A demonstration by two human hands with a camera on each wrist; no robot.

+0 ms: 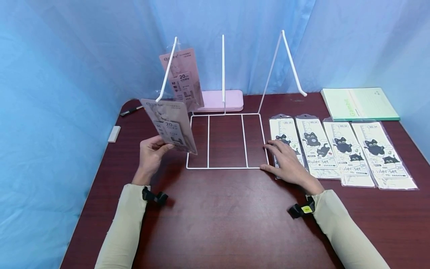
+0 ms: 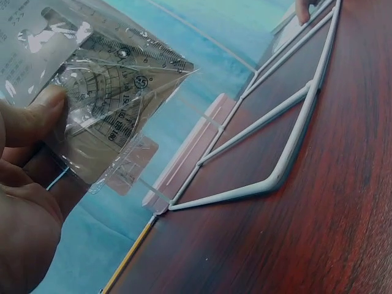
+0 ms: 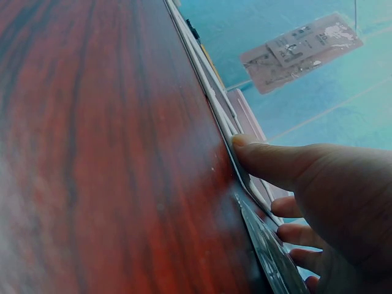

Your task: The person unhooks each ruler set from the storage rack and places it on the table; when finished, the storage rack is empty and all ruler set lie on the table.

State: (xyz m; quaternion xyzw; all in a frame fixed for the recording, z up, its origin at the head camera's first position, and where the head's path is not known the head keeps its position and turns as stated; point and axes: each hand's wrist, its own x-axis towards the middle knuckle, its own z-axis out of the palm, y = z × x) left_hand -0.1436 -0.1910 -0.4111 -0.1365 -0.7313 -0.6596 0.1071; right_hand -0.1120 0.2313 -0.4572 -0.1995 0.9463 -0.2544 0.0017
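1. Head view: the left hand (image 1: 151, 149), left of centre, holds a pink ruler pack (image 1: 169, 125) up off the table by its lower edge, thumb and fingers pinched on it. The top of the pack sits right at the tip of the left hook (image 1: 167, 71) of the white wire rack (image 1: 223, 112), where a second pink pack (image 1: 183, 80) already hangs. The likely slip is the hang hole missing the hook tip, so that the pack swings or drops (the grip is low and the pack tilts). The right hand (image 1: 287, 160), right of centre, lies flat with fingers spread, on the rack's base corner and the nearest of four cat ruler sets (image 1: 285, 144). If it lifts, the light rack could shift or tip.

2. Left wrist view: at the upper left the thumb (image 2: 37, 116) presses on the clear sleeve, with a protractor and rulers showing through. The film looks slick, so it may slide in a pinch this light. The rack's base runs across the right.

3. Right wrist view: the straight thumb (image 3: 269, 162) presses on the base wire, while the other fingers at the lower right rest on plastic packaging. The hanging pack shows at the upper right.
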